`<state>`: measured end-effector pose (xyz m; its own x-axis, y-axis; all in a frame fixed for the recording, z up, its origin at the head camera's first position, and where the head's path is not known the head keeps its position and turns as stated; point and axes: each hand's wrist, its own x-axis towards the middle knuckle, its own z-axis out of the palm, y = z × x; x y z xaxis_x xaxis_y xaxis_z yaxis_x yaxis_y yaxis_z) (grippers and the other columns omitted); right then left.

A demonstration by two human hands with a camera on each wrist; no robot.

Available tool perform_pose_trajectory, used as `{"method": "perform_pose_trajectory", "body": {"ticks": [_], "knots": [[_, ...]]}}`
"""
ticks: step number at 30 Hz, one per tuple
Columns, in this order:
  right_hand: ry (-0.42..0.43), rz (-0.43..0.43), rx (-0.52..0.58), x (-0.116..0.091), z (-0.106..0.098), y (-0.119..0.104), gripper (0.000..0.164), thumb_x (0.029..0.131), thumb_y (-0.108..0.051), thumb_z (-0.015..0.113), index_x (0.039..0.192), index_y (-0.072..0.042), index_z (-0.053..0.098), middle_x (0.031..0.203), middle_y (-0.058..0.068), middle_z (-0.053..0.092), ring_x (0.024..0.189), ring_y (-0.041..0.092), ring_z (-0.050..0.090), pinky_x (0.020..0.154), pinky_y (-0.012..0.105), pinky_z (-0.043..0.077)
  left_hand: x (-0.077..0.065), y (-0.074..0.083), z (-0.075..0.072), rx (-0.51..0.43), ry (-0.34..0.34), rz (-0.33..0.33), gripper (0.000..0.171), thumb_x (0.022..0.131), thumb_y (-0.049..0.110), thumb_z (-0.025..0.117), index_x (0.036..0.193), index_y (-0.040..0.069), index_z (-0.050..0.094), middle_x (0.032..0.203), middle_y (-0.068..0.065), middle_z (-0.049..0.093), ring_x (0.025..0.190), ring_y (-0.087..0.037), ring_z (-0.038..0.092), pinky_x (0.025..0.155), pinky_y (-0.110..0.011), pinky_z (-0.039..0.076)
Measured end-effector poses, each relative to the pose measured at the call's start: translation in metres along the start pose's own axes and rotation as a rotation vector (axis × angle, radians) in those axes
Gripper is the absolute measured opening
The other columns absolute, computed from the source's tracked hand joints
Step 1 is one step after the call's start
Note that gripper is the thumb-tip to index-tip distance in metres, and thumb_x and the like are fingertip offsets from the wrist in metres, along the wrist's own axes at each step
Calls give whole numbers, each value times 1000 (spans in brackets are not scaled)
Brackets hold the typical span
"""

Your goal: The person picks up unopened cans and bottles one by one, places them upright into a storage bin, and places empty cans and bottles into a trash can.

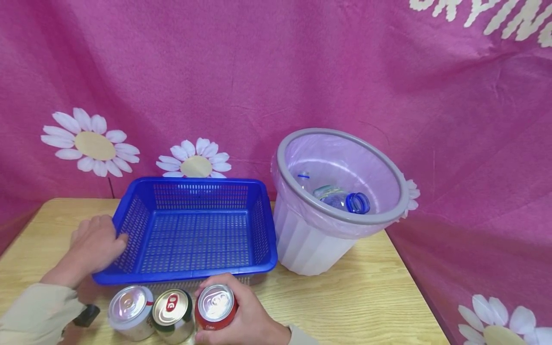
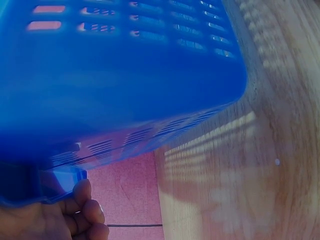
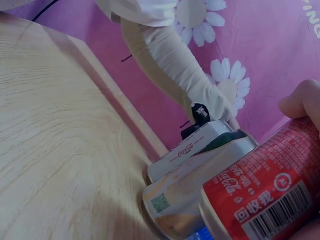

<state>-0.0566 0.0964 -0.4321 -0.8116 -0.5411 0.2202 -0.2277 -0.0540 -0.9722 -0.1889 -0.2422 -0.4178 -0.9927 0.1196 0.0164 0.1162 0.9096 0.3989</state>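
Observation:
My left hand (image 1: 92, 247) grips the left rim of the blue plastic basket (image 1: 185, 276), thumb on the inner side. In the left wrist view its curled fingers (image 2: 92, 212) show at the basket's edge. My right hand (image 1: 252, 314) holds a red Coca-Cola can (image 1: 216, 306) around its side, in front of the basket. The right wrist view shows the red can tilted, its barcode facing the camera. Left of it stand a gold and green can (image 1: 172, 309) with a red tab and a white Coca-Cola can (image 1: 131, 311), side by side on the table.
Right of the basket stands a white bin (image 1: 308, 249) with a grey rim and a plastic liner. Clear plastic bottles (image 1: 338, 199) lie inside it. The wooden table (image 1: 358, 297) ends at a pink cloth (image 1: 258, 72) with white daisies hanging behind.

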Motion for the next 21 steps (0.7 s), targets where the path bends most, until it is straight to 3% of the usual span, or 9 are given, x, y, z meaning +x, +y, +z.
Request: {"method": "perform_pose_trajectory", "body": {"ticks": [5,21], "knots": [[-7,-89,-30,1,-2,-2,65,78,0,86,133,-12,53,128,22,66,117,7,65,99,30,57,-1,0,0,-1,-5,2,40,97,25,53,102,-14,49,89,-22,47,85,-38,42,67,-38,30],[29,-205,-83,9,-6,-15,65,74,2,86,129,-8,53,125,22,66,120,10,64,98,32,58,-1,1,-1,-2,14,6,38,97,25,54,99,-13,50,87,-21,47,82,-37,42,67,-39,30]]}}
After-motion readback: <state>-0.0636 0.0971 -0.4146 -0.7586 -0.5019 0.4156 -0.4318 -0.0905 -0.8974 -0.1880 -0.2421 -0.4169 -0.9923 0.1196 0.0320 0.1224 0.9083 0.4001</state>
